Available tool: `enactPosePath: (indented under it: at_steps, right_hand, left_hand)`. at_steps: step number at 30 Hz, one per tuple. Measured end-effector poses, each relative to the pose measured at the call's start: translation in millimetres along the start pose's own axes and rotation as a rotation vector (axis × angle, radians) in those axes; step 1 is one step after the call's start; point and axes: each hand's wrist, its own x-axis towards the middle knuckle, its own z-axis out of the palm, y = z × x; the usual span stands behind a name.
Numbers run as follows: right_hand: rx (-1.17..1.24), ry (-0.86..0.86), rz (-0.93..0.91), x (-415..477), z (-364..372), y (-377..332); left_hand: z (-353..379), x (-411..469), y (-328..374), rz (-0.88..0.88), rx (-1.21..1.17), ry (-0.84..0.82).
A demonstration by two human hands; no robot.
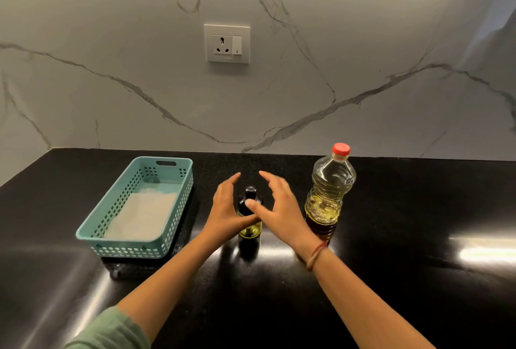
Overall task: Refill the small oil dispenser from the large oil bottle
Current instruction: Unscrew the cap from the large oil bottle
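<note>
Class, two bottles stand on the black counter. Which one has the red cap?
The large oil bottle, clear plastic, standing to the right of both hands. The small oil dispenser between the left hand and right hand has a black top instead.

The small oil dispenser [249,213] stands upright at the centre of the worktop [391,279]. The large oil bottle [329,195] stands upright to its right, near but apart. A basket [134,239] sits on the worktop to the left of the dispenser, with a folded cloth [142,217] lying inside it. The left hand [227,209] is on the dispenser's left side, the right hand [279,209] on its right side. A wall socket [226,43] is mounted on the wall behind.
</note>
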Motion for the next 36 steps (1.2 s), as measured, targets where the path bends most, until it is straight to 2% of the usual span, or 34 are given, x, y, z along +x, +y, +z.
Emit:
enactPosePath:
  at_steps: [3,6,9,12,15,22,25,29,31,34,36]
  right_hand:
    - [-0.114,0.1,-0.209,-5.5,-51.2,-39.0]
    - [-0.367,0.208,-0.274,-4.3,-104.9,-55.7]
    - [-0.656,0.253,-0.155,7.3,-144.7,-47.3]
    - [-0.799,0.163,0.045,21.3,-166.3,-36.3]
    - [-0.83,0.041,0.133,36.1,-173.5,-33.6]
    - [-0.87,-0.125,0.09,54.4,-179.6,-45.2]
    - [-0.8,-0.223,0.08,59.2,-186.0,-45.9]
    - [-0.642,-0.437,0.139,62.9,-191.9,-46.9]
    - [-0.704,-0.439,0.134,63.9,-192.6,-47.1]
    - [-0.88,-0.347,0.103,66.5,-192.0,-45.9]
    - [-0.888,-0.343,0.079,68.1,-190.1,-44.8]
  left_hand:
    - [-7.4,6.9,35.2,0.179,0.005,0.036]
    - [-1.4,17.2,76.1,0.277,0.004,0.035]
    - [19.5,27.1,108.8,0.289,-0.038,-0.023]
    - [45.9,37.9,128.8,0.293,-0.035,-0.062]
    - [64.3,47.8,139.7,0.301,-0.06,-0.053]
    - [78.8,56.4,142.3,0.238,-0.073,-0.017]
    - [76.4,56.7,142.8,0.224,-0.071,-0.004]
    - [76.6,52.9,143.2,0.195,-0.092,0.002]
    - [77.1,52.0,143.0,0.186,-0.083,0.003]
    - [78.2,50.9,143.3,0.18,-0.1,0.0]
    - [79.4,50.5,143.8,0.177,-0.097,0.007]
